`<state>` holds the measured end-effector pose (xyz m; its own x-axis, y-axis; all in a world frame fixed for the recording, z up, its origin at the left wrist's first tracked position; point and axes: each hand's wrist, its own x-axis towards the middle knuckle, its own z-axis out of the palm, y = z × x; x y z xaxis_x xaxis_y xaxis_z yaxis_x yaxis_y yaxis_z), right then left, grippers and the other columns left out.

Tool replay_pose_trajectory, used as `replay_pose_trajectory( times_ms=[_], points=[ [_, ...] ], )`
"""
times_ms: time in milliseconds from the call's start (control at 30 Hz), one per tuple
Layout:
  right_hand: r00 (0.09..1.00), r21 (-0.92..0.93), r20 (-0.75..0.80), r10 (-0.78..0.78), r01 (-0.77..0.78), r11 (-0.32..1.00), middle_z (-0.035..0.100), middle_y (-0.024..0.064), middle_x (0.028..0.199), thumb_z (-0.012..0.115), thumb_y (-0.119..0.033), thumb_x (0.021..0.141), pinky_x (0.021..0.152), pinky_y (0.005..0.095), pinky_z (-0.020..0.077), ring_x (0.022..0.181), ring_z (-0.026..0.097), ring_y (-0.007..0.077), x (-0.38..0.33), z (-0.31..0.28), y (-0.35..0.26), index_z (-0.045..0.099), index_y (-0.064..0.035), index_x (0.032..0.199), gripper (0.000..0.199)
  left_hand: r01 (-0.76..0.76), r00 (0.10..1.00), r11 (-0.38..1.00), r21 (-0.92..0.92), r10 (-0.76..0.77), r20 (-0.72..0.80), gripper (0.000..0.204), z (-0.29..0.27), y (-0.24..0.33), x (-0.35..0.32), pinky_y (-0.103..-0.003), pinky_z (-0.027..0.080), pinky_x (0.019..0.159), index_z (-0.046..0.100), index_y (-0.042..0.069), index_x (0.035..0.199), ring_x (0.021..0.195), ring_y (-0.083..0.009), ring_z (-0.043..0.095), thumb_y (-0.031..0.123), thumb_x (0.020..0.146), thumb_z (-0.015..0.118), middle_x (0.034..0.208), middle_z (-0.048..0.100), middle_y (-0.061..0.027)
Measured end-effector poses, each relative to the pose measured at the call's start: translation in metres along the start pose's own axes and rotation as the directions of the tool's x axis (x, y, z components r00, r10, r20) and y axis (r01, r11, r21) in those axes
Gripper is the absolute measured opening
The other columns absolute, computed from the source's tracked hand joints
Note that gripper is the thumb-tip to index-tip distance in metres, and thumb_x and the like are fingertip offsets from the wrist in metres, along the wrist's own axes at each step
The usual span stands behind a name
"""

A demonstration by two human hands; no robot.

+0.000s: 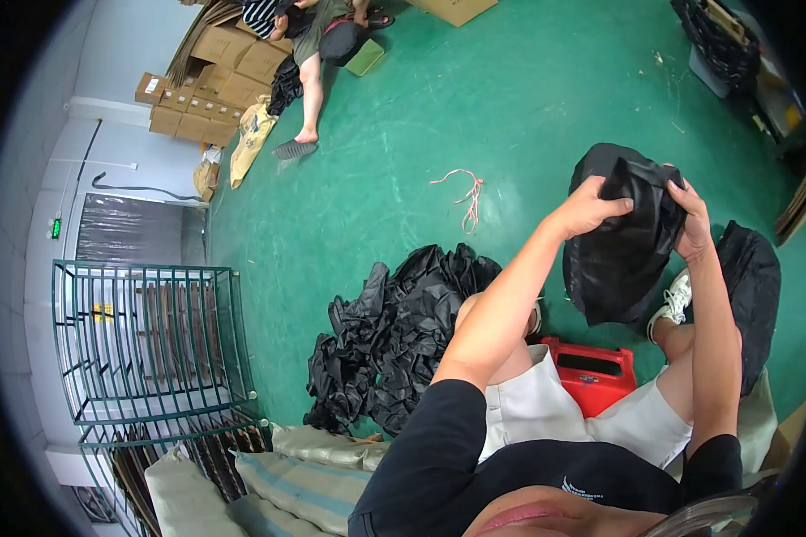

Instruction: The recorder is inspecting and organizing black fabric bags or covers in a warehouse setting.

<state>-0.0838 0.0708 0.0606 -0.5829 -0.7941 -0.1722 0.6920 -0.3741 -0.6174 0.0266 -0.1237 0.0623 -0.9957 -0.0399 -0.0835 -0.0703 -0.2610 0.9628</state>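
A bulky black fabric bag [616, 273] is held up in front of my knees, its rounded body hanging downward. My left hand [593, 209] grips the loose cloth near the bag's top, thumb pointing inward. On the opposite side my right hand [690, 219] pinches the upper edge of the same cloth. What is inside the bag is hidden. Beside my right leg lies another full-looking black bag [750, 291]. A heap of crumpled black fabric [403, 336] spreads over the floor by my left leg.
Between my legs is a red plastic object [591, 371] with an opening. A pink string [473, 201] lies on the green floor [528, 116]. Woven sacks [304, 483] and a green metal rack [152, 345] stand left. Another person [310, 85] sits near cardboard boxes [219, 85].
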Motion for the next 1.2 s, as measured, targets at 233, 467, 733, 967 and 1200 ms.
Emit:
replay_pose_trajectory(
  times_ms=[233,467,733,967,1200],
  points=[
    [0.944,-0.431,-0.299,-0.14,-0.003,0.902,0.062,-0.0007,0.088,0.064,-0.014,0.089,0.077,0.026,0.0469,0.083,0.058,0.0108,0.007,-0.005,-0.015,0.063,-0.0078,0.094,0.008,0.1,0.984,0.905,-0.413,-0.15,-0.091,0.041,0.0,0.026,-0.012,-0.036,0.053,0.083,0.063,-0.006,0.109,0.088,-0.0241,0.066,0.013,0.075,0.072,0.1,0.068,-0.0122],
    [0.993,-0.072,-0.079,0.083,-0.088,0.993,0.066,0.0033,0.099,0.071,-0.008,0.083,0.079,0.0307,0.0541,0.089,0.064,0.0141,0.009,-0.005,-0.012,0.057,-0.0077,0.11,0.03,0.002,0.999,0.643,-0.765,-0.042,-0.032,0.048,-0.014,0.015,-0.012,-0.046,0.042,0.104,0.055,-0.004,0.125,0.113,-0.0338,0.059,0.027,0.089,0.058,0.125,0.06,-0.0192],
    [0.988,-0.383,-0.085,0.127,-0.15,0.912,0.065,0.0035,0.097,0.074,0.002,0.072,0.083,0.0281,0.0513,0.088,0.063,0.0137,0.007,-0.005,-0.01,0.056,-0.0052,0.108,0.041,0.038,0.978,0.746,-0.665,-0.164,-0.128,0.036,-0.014,0.008,0.002,-0.037,0.053,0.089,0.058,-0.003,0.119,0.095,-0.0264,0.067,0.009,0.085,0.061,0.109,0.067,-0.0154],
    [0.777,-0.937,-0.208,-0.594,0.017,0.349,0.05,0.0004,0.065,0.073,-0.003,0.07,0.06,0.0286,0.0385,0.064,0.045,0.0109,0.014,-0.007,-0.001,0.054,-0.0045,0.094,0.03,-0.061,0.769,0.947,0.317,0.247,-0.59,0.045,-0.021,-0.005,0.014,-0.023,0.047,0.065,0.048,0.0,0.11,0.071,-0.0108,0.061,-0.013,0.072,0.069,0.087,0.066,-0.0078],
    [0.677,-0.964,-0.252,-0.692,-0.11,0.243,0.041,-0.0006,0.063,0.075,-0.005,0.069,0.056,0.03,0.0355,0.061,0.039,0.011,0.02,-0.019,-0.008,0.046,-0.0046,0.077,0.03,0.224,0.885,0.835,0.503,0.043,-0.464,0.027,-0.036,0.011,0.008,-0.023,0.042,0.057,0.06,0.0,0.089,0.065,-0.0073,0.054,0.01,0.073,0.079,0.072,0.062,-0.0014]
  ],
)
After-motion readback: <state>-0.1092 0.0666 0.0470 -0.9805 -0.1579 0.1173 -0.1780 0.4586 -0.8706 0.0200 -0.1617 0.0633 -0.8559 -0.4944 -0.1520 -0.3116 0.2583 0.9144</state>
